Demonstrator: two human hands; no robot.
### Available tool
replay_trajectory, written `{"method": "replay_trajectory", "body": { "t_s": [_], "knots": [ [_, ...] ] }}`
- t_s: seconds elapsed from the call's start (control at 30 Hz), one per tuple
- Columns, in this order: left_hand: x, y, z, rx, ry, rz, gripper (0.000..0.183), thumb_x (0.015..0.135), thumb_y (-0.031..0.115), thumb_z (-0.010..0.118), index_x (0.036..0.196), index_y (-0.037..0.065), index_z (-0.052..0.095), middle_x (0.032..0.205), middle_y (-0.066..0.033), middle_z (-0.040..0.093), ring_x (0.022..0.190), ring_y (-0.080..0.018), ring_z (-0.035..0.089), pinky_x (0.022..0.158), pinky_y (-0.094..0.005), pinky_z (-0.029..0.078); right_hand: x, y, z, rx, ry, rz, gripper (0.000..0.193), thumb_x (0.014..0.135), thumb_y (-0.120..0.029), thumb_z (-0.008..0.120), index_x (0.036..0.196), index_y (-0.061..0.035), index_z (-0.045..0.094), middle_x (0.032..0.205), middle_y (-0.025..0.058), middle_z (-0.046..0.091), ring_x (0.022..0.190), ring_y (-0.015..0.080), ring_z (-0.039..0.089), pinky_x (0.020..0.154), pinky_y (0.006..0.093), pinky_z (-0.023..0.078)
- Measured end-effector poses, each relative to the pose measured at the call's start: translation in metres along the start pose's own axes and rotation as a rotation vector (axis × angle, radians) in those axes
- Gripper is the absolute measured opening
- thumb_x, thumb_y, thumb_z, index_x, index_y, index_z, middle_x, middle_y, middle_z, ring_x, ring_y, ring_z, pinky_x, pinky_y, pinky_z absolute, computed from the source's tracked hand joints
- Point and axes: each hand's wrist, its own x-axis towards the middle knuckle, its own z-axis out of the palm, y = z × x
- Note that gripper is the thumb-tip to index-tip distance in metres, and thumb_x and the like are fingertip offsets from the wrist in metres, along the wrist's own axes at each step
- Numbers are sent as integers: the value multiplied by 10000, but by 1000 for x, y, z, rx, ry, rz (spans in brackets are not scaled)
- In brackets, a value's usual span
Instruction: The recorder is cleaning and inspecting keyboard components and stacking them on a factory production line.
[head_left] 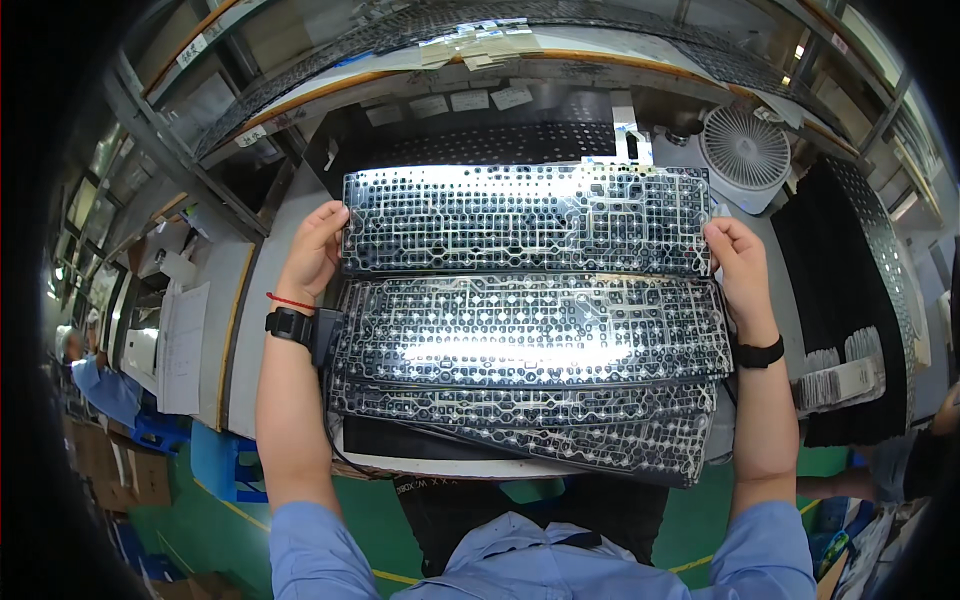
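A keyboard membrane sheet (pixel 460 225), dark with a pale printed circuit pattern, spans the space between my hands. My left hand (pixel 318 245) pinches its left edge near the upper corner. At the right edge my right hand (pixel 735 255) grips it with thumb and curled fingers. A pale connector tail (pixel 622 150) sticks up at the sheet's upper right. Just nearer to me lies another membrane sheet (pixel 480 325), shiny with glare, on top of more sheets (pixel 620 440) fanned out at a slant. What lies directly under the held sheet is hidden.
A round white fan (pixel 745 150) stands at the back right. A black perforated stack (pixel 850 270) and a bundle of pale pieces (pixel 845 375) are at the right. A shelf (pixel 590 65) crosses the back. Blue stools (pixel 225 465) stand lower left; a person (pixel 105 385) sits far left.
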Motion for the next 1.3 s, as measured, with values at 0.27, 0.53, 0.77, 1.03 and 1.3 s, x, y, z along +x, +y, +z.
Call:
{"method": "replay_trajectory", "body": {
  "t_s": [0.27,0.53,0.77,1.03,1.3],
  "knots": [
    [-4,5,0,-48,-63,0,134,988,180,554,896,86,578,543,86,387,451,-19,348,445,-172,270,-5,-8,2,48,101,-71,129,977,-150,597,970,-26,633,663,-90,512,519,-18,393,469,159,286],
    [-2,4,-1,46,-3,-16,194,979,187,554,800,113,552,544,83,399,461,-24,347,450,-181,280,-3,-3,2,80,46,5,146,985,-162,581,916,-41,622,665,-82,530,517,-18,394,469,157,293],
    [-3,3,0,32,-23,-10,230,984,200,549,769,120,522,550,82,404,475,-27,355,463,-181,289,0,3,-2,10,19,14,157,985,-175,585,903,-46,620,638,-89,503,515,-17,388,470,158,291],
    [-4,3,-7,40,-31,1,195,1004,274,544,907,107,571,632,39,540,529,-43,484,505,-154,347,-6,-6,2,30,75,-61,157,986,-181,590,953,-31,623,669,-58,559,508,11,438,495,162,331],
    [-1,-1,-4,-10,-28,19,230,997,241,557,1143,64,583,968,-13,669,849,-100,651,720,-243,509,-2,-4,-6,0,27,-156,205,945,-119,625,1119,-21,580,874,17,662,704,44,592,577,197,452]
  ]
}}
